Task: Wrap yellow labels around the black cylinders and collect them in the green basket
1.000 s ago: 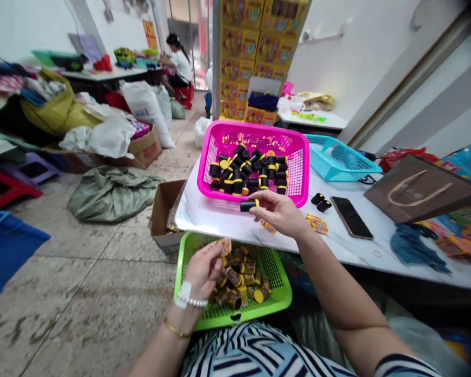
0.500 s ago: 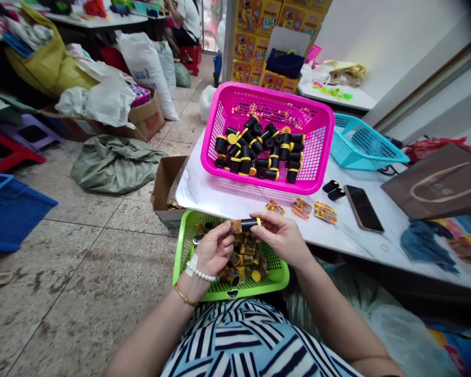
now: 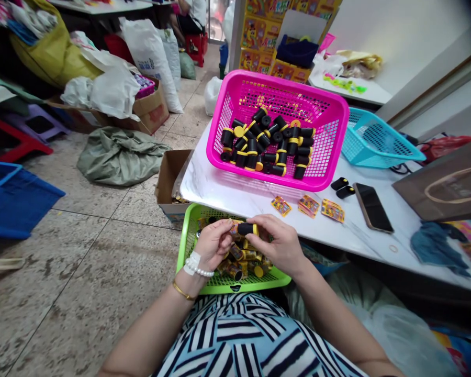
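Checking the head view: the left hand (image 3: pixel 214 245) and right hand (image 3: pixel 277 243) are closed narrowly on a black cylinder (image 3: pixel 246 228) with a yellow end, held just above the green basket (image 3: pixel 235 286) of wrapped cylinders (image 3: pixel 241 255). A printed wrapper (image 3: pixel 234 227) appears to sit on its left end, though the fingers partly hide it. Caution: a slack grip could let the wrapper slide off or drop the cylinder into the pile. Paper labels (image 3: pixel 308 206) lie near the worktop (image 3: pixel 227 193) edge, beside the pink basket (image 3: pixel 282 181) of bare cylinders (image 3: pixel 267 144); a careless pass could sweep them onto the floor (image 3: pixel 78 267).
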A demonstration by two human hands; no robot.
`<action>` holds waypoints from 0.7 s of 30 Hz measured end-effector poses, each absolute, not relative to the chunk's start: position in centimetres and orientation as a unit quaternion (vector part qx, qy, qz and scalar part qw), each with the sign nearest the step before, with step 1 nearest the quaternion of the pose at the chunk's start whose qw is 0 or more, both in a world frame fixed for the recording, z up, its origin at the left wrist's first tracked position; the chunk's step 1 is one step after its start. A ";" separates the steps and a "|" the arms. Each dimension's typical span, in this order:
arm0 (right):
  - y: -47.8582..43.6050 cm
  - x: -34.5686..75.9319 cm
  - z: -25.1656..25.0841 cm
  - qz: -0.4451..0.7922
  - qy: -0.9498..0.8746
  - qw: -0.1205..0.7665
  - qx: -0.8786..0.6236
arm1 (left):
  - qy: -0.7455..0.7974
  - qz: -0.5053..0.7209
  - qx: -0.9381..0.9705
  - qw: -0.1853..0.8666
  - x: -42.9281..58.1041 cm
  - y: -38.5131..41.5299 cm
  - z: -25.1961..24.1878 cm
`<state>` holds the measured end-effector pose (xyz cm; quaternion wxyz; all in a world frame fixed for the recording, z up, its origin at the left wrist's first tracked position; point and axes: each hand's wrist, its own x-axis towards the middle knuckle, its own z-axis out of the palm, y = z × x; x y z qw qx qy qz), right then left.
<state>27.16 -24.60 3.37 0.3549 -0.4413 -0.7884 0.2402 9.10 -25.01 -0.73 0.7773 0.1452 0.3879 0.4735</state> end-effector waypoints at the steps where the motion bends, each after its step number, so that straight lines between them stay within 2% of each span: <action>1: -24.7 27.2 3.4 0.244 -0.798 0.349 -0.426 | 0.389 0.477 0.139 0.776 9.1 -25.0 -0.8; 8: -25.4 27.3 3.3 0.199 -0.817 0.336 -0.423 | 0.394 0.480 0.139 0.771 9.4 -25.4 -1.0; 12: -25.5 27.1 2.8 0.167 -0.793 0.360 -0.463 | 0.396 0.478 0.141 0.771 9.6 -25.6 -1.1; 17: -25.5 27.2 2.7 0.197 -0.764 0.375 -0.487 | 0.381 0.479 0.100 0.784 9.8 -25.5 -1.4; 21: -25.9 27.4 2.9 0.241 -0.702 0.448 -0.498 | 0.364 0.481 0.060 0.796 10.1 -25.2 -1.7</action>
